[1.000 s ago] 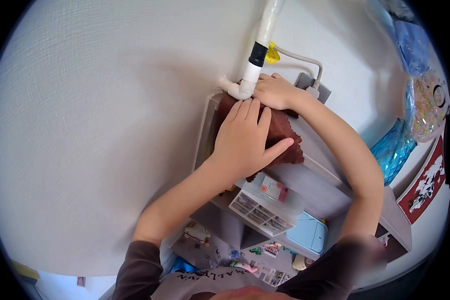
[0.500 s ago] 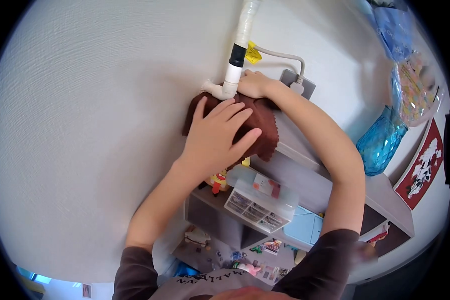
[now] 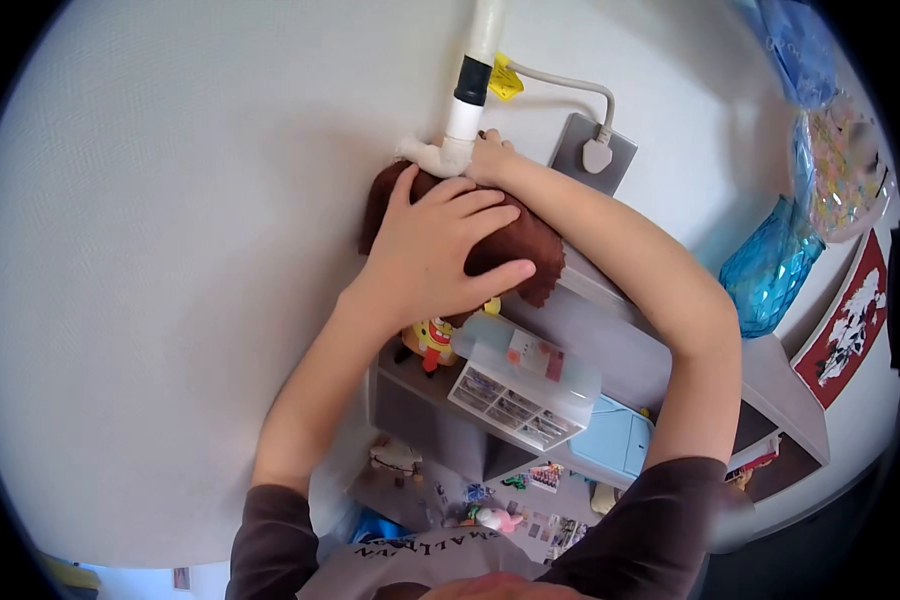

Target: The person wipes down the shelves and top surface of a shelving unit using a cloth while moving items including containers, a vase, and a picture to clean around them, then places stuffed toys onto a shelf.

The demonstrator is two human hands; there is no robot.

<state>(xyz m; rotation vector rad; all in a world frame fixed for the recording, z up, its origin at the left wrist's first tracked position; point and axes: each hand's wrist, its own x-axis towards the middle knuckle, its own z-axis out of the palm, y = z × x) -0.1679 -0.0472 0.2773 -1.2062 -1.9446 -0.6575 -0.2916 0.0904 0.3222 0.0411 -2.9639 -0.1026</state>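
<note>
A dark brown cloth (image 3: pixel 530 245) with a jagged edge drapes over the top of the grey shelf unit by the wall. My left hand (image 3: pixel 435 240) lies on it, fingers spread and thumb out to the right. Just above, a white pipe (image 3: pixel 460 130) with a black band bends toward the wall. My right hand (image 3: pixel 488 158) reaches in behind the pipe's elbow; the pipe covers part of it, and its fingers are mostly hidden.
A plug sits in a wall socket (image 3: pixel 620 160). Below are a yellow figure (image 3: pixel 433 340), a small drawer box (image 3: pixel 515 405) and a light blue case (image 3: pixel 610 440). A blue glass vase (image 3: pixel 770 270) and a red picture (image 3: pixel 845 325) are at the right.
My right hand has moved further behind the pipe. My left hand has spread its fingers on the cloth. The view has shifted, and the yellow figure has come into sight.
</note>
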